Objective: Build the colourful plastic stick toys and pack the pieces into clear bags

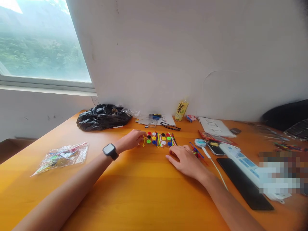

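Small round plastic discs (154, 138) in red, white, black, yellow, green and blue lie in rows on the table, in two groups. Thin coloured plastic sticks with arrow-like ends (159, 140) lie between the groups and along their right side. My left hand (132, 140), with a watch on the wrist, has its fingers bent and closed at the upper end of a yellow arrow-shaped stick (143, 141), left of the discs. Palm down on the table, my right hand (184, 160) holds nothing, thumb apart from its fingers. Blue and other coloured sticks (196, 150) lie just beyond it, partly hidden.
A clear bag of coloured parts (64, 155) lies left; a black plastic bag (102, 118) stands behind. Glasses (170, 126) and a yellow bottle (181, 110) are at the back. Right are a white cable (218, 168), a power strip (247, 165) and a black slab (244, 183).
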The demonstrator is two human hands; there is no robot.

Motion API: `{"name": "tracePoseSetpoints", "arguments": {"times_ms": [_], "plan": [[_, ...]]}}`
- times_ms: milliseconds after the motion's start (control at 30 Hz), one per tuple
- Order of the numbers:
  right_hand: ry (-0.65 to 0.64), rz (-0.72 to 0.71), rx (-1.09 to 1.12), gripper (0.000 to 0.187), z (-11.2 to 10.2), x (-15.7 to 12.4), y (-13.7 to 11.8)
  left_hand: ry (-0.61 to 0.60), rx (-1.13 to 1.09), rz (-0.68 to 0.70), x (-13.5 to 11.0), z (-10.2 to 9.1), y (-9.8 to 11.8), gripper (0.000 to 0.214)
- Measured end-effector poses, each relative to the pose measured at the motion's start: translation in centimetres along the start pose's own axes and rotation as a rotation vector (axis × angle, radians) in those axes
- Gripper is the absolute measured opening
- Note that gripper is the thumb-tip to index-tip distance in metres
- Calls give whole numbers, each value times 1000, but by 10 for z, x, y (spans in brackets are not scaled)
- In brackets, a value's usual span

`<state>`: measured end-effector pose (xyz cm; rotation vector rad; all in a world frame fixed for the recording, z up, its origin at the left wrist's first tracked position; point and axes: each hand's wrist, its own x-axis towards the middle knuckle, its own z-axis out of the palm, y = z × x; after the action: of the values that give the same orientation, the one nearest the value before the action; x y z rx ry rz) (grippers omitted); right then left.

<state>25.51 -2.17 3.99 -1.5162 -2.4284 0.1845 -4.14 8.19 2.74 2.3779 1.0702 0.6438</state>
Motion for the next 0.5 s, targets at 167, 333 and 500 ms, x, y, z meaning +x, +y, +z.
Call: {"name": "tracePoseSetpoints", "arguments": {"times_ms": [167, 333, 500], "plan": [[0, 1, 0, 24, 0, -1, 0, 27, -17, -21, 0, -2, -6, 23], [2, 13, -11, 25, -1, -2, 0, 42, -90, -73, 3, 0, -8, 28], [2, 14, -14, 24, -2, -1, -1, 67, -56, -13, 5, 2, -8, 31]]}}
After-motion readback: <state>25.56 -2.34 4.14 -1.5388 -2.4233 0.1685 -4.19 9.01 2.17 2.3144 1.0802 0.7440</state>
